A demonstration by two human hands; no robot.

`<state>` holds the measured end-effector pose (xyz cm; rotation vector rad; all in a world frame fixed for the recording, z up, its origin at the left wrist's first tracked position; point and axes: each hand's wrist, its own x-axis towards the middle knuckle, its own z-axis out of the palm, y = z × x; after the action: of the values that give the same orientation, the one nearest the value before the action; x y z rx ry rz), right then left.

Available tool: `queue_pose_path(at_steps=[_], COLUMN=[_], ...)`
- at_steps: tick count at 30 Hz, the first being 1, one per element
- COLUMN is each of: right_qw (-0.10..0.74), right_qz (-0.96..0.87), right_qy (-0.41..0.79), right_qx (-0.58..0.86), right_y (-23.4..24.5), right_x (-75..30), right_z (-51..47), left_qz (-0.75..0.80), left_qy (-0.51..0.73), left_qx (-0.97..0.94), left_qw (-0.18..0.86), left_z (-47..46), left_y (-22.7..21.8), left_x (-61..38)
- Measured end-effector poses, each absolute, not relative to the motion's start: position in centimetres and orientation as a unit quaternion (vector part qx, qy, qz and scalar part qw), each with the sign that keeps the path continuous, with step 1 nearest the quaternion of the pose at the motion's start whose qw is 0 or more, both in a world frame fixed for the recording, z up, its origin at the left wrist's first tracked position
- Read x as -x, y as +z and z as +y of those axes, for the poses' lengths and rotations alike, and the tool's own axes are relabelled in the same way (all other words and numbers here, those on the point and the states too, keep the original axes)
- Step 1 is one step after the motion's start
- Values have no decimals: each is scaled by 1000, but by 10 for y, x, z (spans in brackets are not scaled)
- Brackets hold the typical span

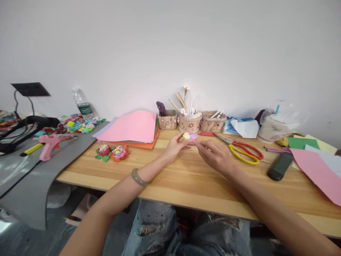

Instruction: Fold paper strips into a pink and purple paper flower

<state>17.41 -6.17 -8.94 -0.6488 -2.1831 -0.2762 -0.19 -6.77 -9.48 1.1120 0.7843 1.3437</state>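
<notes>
Above the middle of the wooden table, my left hand (176, 146) is closed on a small paper flower (192, 136) with a pale yellow centre and lilac petals. From the right, my right hand (215, 153) meets the flower's edge with its fingers pinched together. What sits between those fingertips is too small to make out. To the left lie two finished-looking paper flowers, one red and purple (103, 149) with green leaves, the other pink and yellow (119, 152) with orange outer petals.
Behind my hands stand three decorated baskets (189, 123) with pens and sticks. Scissors (243, 151), a dark green object (279, 166), coloured paper (317, 170) and a lidded cup (278, 126) are on the right. Stacked paper (130, 128) and a pink glue gun (52, 144) are left.
</notes>
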Motion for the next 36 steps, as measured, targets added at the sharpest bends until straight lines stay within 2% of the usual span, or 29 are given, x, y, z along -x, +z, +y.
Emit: queue_pose_path(at_steps=[8, 17, 21, 24, 33, 36], right_qw=[477, 469, 454, 444, 462, 442], right_qz=[-812, -738, -721, -716, -724, -733], right_qy=[68, 268, 321, 344, 272, 289], right_qx=[329, 405, 414, 414, 434, 429], right_y=[-77, -75, -77, -77, -81, -81], right_x=[-164, -165, -166, -166, -165, -166], right_z=[-68, -60, -56, -55, -55, -55], left_qz=[318, 319, 339, 339, 362, 341], left_qy=[571, 573, 582, 572, 553, 552], left_qx=[-537, -561, -607, -650, -665, -684], left_qw=[534, 505, 421, 368, 346, 333], left_z=[-67, -65, -67, -70, -73, -73], left_y=[-97, -99, -98, -97, -95, -95], left_x=[1, 2, 2, 2, 2, 3])
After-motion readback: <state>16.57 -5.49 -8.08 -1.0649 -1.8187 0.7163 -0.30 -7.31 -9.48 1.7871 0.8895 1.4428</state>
